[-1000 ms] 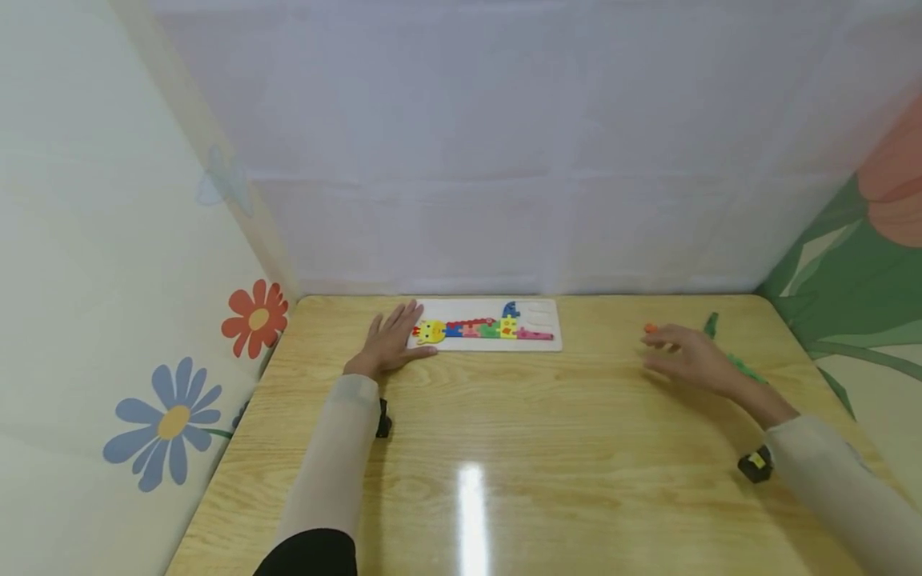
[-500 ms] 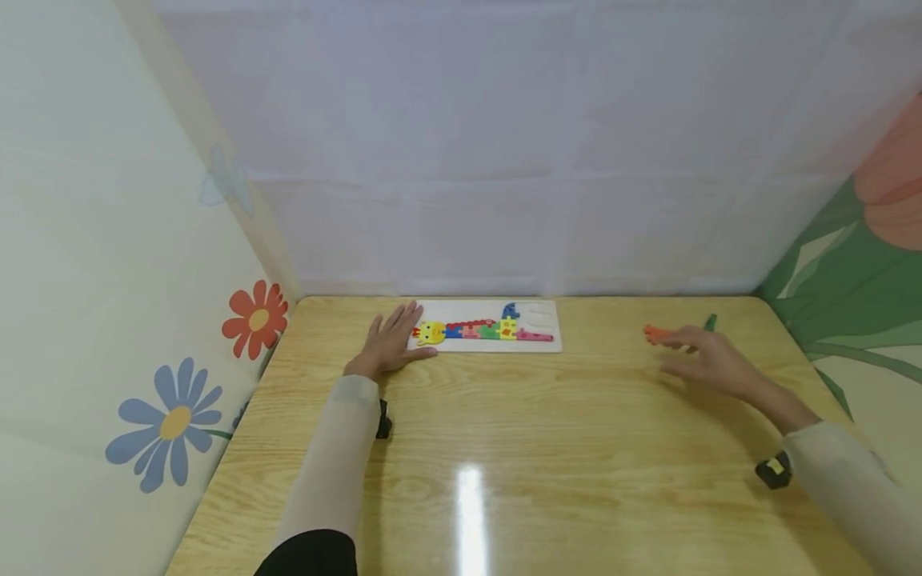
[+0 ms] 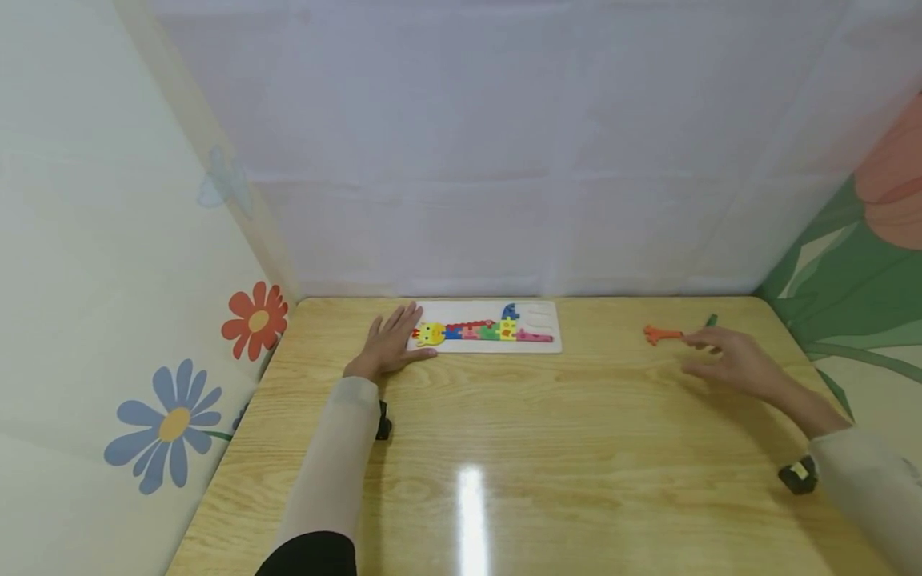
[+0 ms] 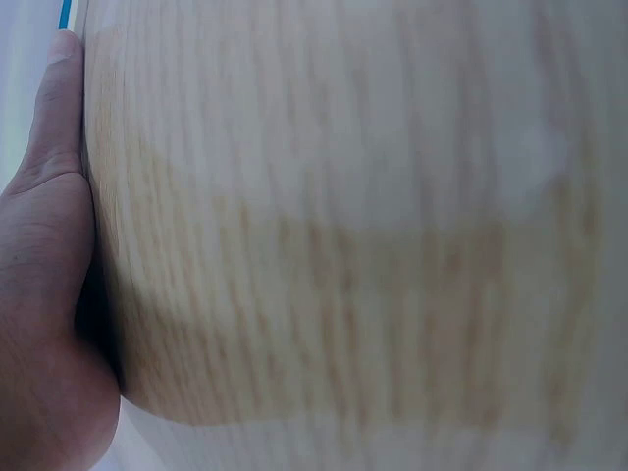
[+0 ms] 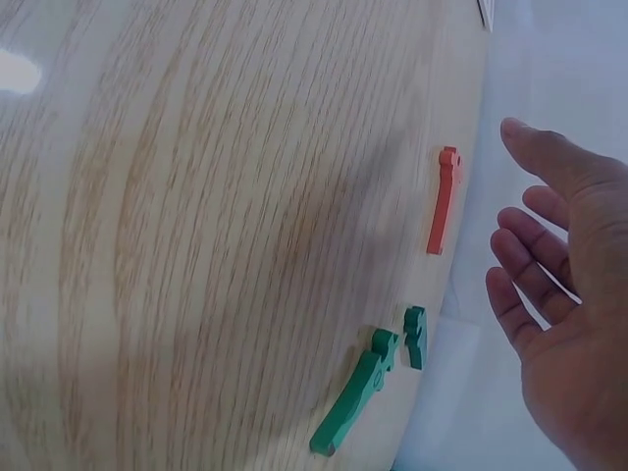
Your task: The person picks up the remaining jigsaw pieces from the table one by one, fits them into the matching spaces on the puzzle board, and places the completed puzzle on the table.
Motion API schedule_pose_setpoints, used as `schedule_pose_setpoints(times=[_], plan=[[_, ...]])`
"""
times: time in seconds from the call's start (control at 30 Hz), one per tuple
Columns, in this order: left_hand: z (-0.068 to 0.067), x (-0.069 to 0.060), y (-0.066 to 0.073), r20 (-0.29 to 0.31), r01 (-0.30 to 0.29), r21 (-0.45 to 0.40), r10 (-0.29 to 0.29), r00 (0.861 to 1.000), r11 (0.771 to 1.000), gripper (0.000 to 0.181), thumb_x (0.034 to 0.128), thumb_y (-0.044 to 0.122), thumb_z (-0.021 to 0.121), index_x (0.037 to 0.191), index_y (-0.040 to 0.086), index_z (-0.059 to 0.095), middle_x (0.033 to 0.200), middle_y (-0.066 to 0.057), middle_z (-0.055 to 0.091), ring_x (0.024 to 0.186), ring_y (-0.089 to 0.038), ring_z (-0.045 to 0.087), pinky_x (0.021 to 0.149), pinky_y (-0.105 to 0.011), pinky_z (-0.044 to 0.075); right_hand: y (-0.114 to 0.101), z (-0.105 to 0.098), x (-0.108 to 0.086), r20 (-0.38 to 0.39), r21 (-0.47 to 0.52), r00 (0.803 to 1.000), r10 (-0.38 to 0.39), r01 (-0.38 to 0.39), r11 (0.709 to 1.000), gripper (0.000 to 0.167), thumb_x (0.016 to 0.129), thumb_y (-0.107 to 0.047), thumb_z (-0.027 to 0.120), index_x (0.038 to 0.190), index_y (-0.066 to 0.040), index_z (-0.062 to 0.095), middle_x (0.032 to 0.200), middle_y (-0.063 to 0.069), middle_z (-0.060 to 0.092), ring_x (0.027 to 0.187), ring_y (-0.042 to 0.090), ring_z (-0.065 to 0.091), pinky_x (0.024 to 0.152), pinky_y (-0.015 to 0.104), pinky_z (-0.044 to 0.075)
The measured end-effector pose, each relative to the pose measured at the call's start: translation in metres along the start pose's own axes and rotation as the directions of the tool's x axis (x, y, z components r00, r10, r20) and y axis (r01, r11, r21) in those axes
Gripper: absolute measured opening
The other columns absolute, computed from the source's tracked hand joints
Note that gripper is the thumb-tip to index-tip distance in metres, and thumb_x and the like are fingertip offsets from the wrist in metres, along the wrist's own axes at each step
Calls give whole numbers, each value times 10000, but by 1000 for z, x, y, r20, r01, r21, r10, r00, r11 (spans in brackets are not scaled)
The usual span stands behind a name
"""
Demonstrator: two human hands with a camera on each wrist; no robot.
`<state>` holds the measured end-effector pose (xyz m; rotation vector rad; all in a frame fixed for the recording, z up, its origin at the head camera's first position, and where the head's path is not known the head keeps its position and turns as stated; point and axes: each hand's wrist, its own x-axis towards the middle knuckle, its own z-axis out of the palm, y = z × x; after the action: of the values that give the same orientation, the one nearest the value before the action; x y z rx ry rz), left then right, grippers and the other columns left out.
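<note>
My left hand [image 3: 387, 346] rests with spread, straight fingers on the left end of a white puzzle board [image 3: 461, 310]. Set in the board are coloured pieces of a giraffe [image 3: 475, 330], with a yellow head at the left; outlined hollows show at the right. Only the edge of this hand appears in the left wrist view. My right hand [image 3: 742, 366] hovers over the table's right side, fingers loosely bent and holding nothing. Nearby lies an orange puzzle piece [image 3: 661, 334]. A large green piece [image 5: 355, 392] and a smaller dark green piece [image 5: 415, 339] lie close together in the right wrist view.
The wooden table [image 3: 562, 448] ends at a pale cloth wall [image 3: 446, 200] just behind the board. Painted panels stand at both sides, with flowers on the left one. A bright reflection lies on the tabletop near the front.
My right hand has drawn back to the right, uncovering the orange piece and covering the large green one in the head view. My left hand has stayed on the board.
</note>
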<state>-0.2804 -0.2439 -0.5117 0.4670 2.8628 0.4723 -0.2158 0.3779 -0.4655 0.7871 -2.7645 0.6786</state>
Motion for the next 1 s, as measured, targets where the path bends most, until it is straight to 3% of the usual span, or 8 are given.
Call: schedule_pose_setpoints(times=[0.2,0.33,0.6,1.0], plan=[[4,4,-6,1,-8,-2,8,1000,1000,1100,964,774,537,1723,154,38,1792,-69,-38,1651,-326,-28,1270,-613,-126,8,-4,-6,-18,-15,1000,-8,8,1000,506,810,-161,929,1237,35,743,1115,187,769,920,379,711,727,447,623],[2,2,-3,-3,-4,-6,4,1000,1000,1087,975,727,575,1721,132,54,1791,-91,-17,1650,-341,-13,1270,-624,-109,13,-7,-8,-11,-20,1000,7,-8,1000,524,817,-174,927,1251,46,734,1126,195,759,935,378,703,732,420,619],[1,0,-1,3,-4,-6,4,1000,1000,1076,985,712,573,1720,126,49,1790,-97,-28,1649,-347,-27,1268,-625,-118,18,-12,-15,19,-35,998,65,-64,997,525,836,-191,915,1248,70,723,1139,238,741,957,410,705,758,492,617],[-1,-1,1,13,4,24,-4,1000,1000,1026,1020,605,612,1719,125,34,1789,-96,-43,1648,-347,-35,1270,-633,-107,31,-15,-24,29,-82,996,87,-84,993,505,824,-208,926,1210,62,746,1096,203,753,942,383,717,750,382,611]])
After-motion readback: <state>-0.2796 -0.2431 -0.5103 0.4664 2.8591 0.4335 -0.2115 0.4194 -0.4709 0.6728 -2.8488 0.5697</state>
